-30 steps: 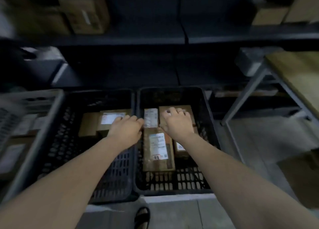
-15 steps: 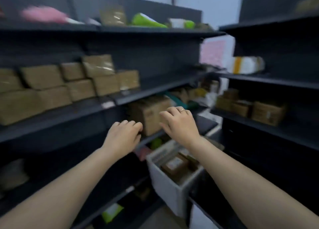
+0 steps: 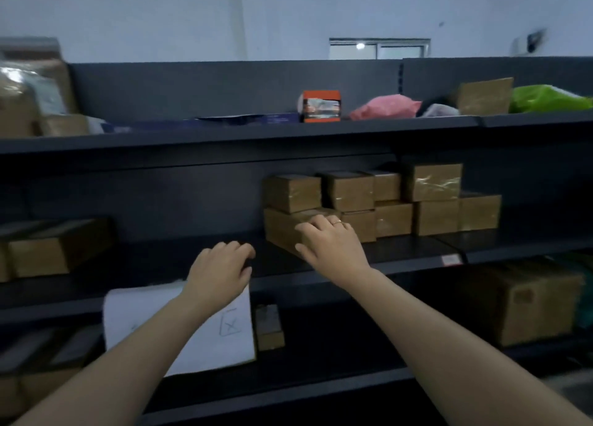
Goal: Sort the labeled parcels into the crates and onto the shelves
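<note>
- At your far left, blurred cardboard boxes (image 3: pixel 29 105) stand on the top shelf (image 3: pixel 224 133), and a brown carton (image 3: pixel 54 249) lies on the middle shelf (image 3: pixel 144 259).
- A white sheet of paper (image 3: pixel 208 336) with a pen-drawn box on it hangs below the middle shelf's front edge, behind your left forearm.
- Your left hand (image 3: pixel 221 271) hovers at that front edge, back towards you, fingers loosely curled and close together. Nothing shows in it.
- Just right of the sheet, a small brown box (image 3: pixel 269 327) stands on the lower shelf (image 3: pixel 321 361).
- Your right hand (image 3: pixel 330 246), a ring on one finger, reaches over the middle shelf with its fingers bent and slightly spread, overlapping the low parcel (image 3: pixel 279 230) at the left end of the stack. You cannot tell whether it touches.
- The taped cardboard parcels (image 3: pixel 433 185) sit in two tiers on the middle shelf, to the right of centre and packed side by side.
- Above them on the top shelf are an orange box (image 3: pixel 321 106), a pink bag (image 3: pixel 385 106), a tan box (image 3: pixel 484 97) and a green bag (image 3: pixel 545 98).
- At lower right, a large carton (image 3: pixel 529 303) fills the lower shelf.
</note>
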`<state>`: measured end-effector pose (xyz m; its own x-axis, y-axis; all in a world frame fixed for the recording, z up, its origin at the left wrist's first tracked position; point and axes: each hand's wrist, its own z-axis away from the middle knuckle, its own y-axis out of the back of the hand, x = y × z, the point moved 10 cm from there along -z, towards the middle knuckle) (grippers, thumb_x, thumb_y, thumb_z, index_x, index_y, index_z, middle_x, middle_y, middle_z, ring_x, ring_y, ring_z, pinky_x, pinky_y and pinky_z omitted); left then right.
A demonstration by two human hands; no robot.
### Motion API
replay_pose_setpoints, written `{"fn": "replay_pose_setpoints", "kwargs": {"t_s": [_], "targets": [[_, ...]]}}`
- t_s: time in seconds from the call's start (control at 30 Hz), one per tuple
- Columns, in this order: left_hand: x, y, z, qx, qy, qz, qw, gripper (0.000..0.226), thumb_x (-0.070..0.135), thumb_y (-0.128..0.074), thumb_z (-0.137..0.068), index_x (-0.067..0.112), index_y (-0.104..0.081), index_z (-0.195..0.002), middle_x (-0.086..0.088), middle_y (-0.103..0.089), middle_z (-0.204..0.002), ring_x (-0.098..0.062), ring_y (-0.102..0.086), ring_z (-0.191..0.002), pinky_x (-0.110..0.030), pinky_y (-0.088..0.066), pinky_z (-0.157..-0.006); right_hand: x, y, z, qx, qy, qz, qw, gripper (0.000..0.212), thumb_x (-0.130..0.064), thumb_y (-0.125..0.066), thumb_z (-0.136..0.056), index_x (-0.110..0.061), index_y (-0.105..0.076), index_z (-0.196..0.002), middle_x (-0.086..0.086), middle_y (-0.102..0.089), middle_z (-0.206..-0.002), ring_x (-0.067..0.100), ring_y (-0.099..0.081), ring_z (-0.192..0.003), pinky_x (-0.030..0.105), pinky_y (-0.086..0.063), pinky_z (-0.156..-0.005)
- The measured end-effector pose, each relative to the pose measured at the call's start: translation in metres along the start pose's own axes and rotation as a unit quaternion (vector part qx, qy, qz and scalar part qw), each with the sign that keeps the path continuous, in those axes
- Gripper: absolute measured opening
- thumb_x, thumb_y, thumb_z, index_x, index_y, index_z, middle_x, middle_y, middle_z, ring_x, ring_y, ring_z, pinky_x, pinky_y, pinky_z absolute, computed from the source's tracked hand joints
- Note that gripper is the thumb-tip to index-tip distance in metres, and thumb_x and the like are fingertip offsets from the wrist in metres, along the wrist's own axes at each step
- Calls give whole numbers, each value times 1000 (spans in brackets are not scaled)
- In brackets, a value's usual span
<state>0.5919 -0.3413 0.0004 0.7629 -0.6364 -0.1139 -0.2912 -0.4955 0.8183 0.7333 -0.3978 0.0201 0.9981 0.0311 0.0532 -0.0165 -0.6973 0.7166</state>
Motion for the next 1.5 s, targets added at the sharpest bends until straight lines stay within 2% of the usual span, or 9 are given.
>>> {"fn": "replay_pose_setpoints", "kwargs": {"t_s": [0.33,0.63,0.77,0.93,1.03,1.2,1.3,1.4,1.5], "targets": [[-78,-50,-73,-14,79,114,990,41,31,-48,-95,25,-41,-136,1,-50,-128,-18,-46,-115,-33,-41,-90,57,-78,-106,-47,-190,-73,978,55,-43,-47,-98,-16,-36,-144,15,-28,-149,34,-30,-134,41,-39,-102],[-61,-96,-192,-55,114,312,942,55,29,-51,-96,23,-30,-145,-4,-39,-142,-21,-41,-127,-24,-36,-99,128,-142,-193,-155,-254,-142,944,106,-76,-59,-73,-25,-12,-153,22,5,-158,45,-7,-144,48,-24,-113],[-60,-117,-210,-85,162,491,852,51,28,-48,-98,20,-30,-145,5,-43,-136,-12,-42,-125,-14,-31,-92,136,-168,-200,-248,-277,-130,919,98,-70,-60,-76,-22,-19,-151,18,-14,-155,42,-17,-139,45,-31,-108],[-74,-154,-204,-127,331,705,614,56,61,-50,-85,22,-51,-127,-4,-55,-123,-27,-49,-116,-39,-40,-103,98,-150,-205,-117,-228,-139,957,91,-59,-66,-76,-16,-28,-147,16,-22,-142,42,-23,-130,41,-34,-102],[-86,-164,-196,-158,358,739,548,54,61,-59,-77,23,-58,-116,-10,-58,-111,-31,-52,-108,-47,-46,-89,61,-148,-204,-95,-158,-140,973,94,-63,-68,-74,-21,-28,-147,13,-25,-135,37,-27,-125,40,-35,-102],[-126,-175,-173,-111,392,740,535,43,38,-68,-78,23,-57,-116,-8,-60,-103,-23,-53,-92,-38,-39,-81,74,-163,-202,-136,-190,-284,930,90,-63,-59,-83,-20,-20,-152,11,-32,-152,31,-34,-137,40,-36,-109],[-133,-173,-174,-75,346,760,544,55,31,-69,-80,35,-46,-129,-1,-62,-110,-20,-56,-98,-38,-41,-81,113,-182,-181,-227,-260,-119,931,84,-70,-46,-86,-21,-26,-151,16,-22,-156,38,-23,-141,44,-29,-112],[-132,-164,-175,-53,287,769,568,69,26,-71,-76,46,-38,-133,5,-63,-115,-18,-56,-108,-44,-40,-98,125,-215,-147,-394,-266,-55,878,114,-95,-44,-59,-33,-19,-152,10,-13,-161,37,-10,-146,53,-15,-116],[-133,-159,-172,-54,242,761,599,79,23,-73,-71,48,-34,-135,6,-63,-120,-17,-57,-110,-40,-42,-96,129,-237,-139,-443,-272,-68,852,138,-103,-48,-31,-47,-8,-151,2,-4,-163,33,-3,-148,55,-9,-117]]}}
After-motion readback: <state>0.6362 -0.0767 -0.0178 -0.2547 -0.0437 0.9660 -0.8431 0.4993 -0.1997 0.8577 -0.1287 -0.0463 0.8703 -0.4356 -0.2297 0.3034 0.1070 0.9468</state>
